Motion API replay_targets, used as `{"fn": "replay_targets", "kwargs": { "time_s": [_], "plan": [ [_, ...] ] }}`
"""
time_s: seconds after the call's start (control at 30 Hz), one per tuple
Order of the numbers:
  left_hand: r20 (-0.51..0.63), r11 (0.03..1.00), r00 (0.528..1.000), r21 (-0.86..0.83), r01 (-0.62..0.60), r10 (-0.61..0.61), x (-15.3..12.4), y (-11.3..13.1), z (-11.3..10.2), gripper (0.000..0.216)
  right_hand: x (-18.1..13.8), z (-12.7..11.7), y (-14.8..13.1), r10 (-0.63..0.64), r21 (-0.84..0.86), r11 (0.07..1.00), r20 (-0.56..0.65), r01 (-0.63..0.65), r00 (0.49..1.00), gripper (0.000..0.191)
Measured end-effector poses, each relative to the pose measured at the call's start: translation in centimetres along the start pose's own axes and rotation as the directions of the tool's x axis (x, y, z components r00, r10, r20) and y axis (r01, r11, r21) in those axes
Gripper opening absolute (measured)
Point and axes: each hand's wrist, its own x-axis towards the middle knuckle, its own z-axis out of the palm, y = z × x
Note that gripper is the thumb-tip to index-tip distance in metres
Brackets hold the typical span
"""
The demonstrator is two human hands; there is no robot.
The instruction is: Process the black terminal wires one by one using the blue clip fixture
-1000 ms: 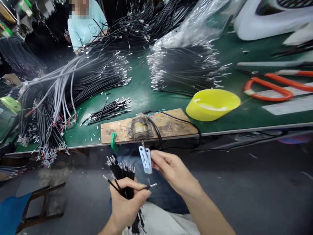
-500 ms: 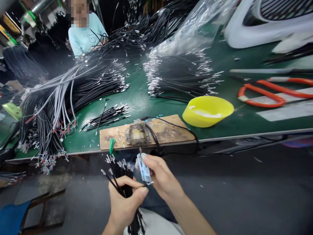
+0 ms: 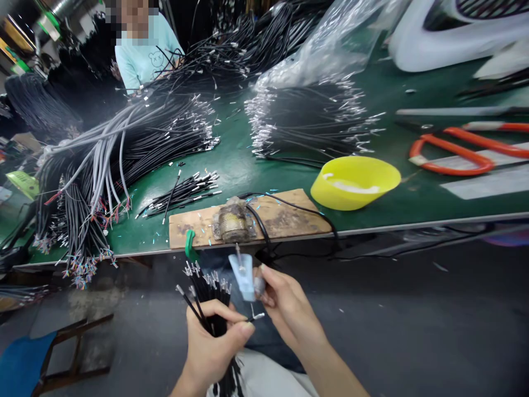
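Observation:
My left hand [image 3: 215, 344] is closed around a bundle of short black wires [image 3: 209, 295] with metal tips, and its thumb and forefinger pinch one wire that points right. My right hand [image 3: 285, 306] pinches a small pale blue plastic piece [image 3: 243, 273] just above that wire's tip. Both hands hover in front of the table edge, below a wooden board [image 3: 285, 215] that carries a small metal device [image 3: 233, 219].
The green table [image 3: 248, 165] holds large heaps of black and grey cables [image 3: 124, 143], a small pile of cut wires [image 3: 185, 190], a yellow bowl [image 3: 355, 179], orange-handled scissors [image 3: 458, 149] and a clear plastic bag [image 3: 330, 49]. A person in a light blue shirt [image 3: 144, 49] sits across.
My right hand with the blue piece has dropped slightly and come closer to the wire tip held out by my left hand. The bundle stays in my left hand.

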Motion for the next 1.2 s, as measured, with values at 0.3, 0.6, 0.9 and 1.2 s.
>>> {"fn": "replay_targets", "kwargs": {
  "time_s": [0.3,0.6,0.9,1.2],
  "plan": [
    [0.176,0.971,0.984,0.238,-0.007,-0.036,-1.6,-0.6,0.1,0.024,-2.7,-2.2,1.1,-0.372,-0.39,0.808,0.245,0.442,0.895,0.031],
    [0.091,0.964,0.996,0.261,-0.048,0.025,-2.5,-1.8,1.0,0.019,-3.7,-1.4,0.7,-0.495,-0.437,0.57,0.493,0.696,0.715,0.02],
    [-0.251,0.995,0.966,0.053,0.084,-0.068,-3.3,-3.4,0.8,0.037,-4.3,-1.6,1.0,-0.569,-0.389,0.595,0.413,0.703,0.711,0.014],
    [-0.291,0.999,0.956,-0.02,0.029,-0.033,-3.1,-1.9,1.1,0.04,-4.1,-1.2,1.4,-0.587,-0.432,0.586,0.356,0.686,0.727,0.024]
  ]
}}
